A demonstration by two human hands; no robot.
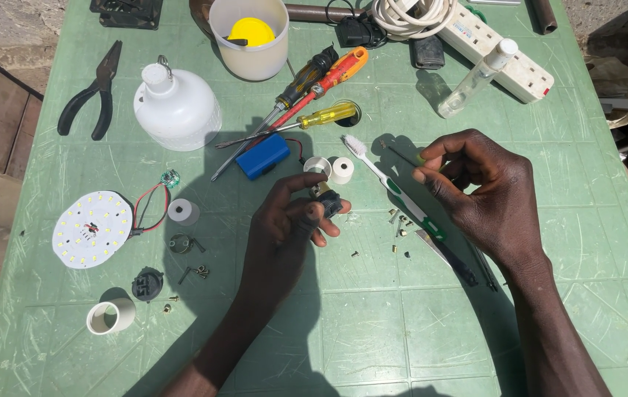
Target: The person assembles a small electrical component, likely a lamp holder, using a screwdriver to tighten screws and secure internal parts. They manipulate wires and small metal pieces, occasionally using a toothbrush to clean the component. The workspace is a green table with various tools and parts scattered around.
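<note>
My left hand (pixel 292 220) sat near the middle of the green table (pixel 372 323), its fingers clamped on a small black part (pixel 326 200). My right hand (pixel 483 195), at about three o'clock from it, had thumb and forefinger pinched together on a thin tool (pixel 402 154) whose tip pointed toward eleven o'clock. Between the hands lay a white-and-green toothbrush (pixel 391 187), slanting from eleven to five, with loose screws (pixel 398 220) scattered just beside it. At twelve o'clock from my left hand lay a blue block (pixel 262 156) with red and black wires, two small white rings (pixel 331 169) and three screwdrivers (pixel 314 95). Toward nine o'clock lay a round white LED board (pixel 92 229) and a white bulb dome (pixel 176 109), with black pliers (pixel 93 92) beyond it. A white cup (pixel 249 55) stood at the far edge.
</note>
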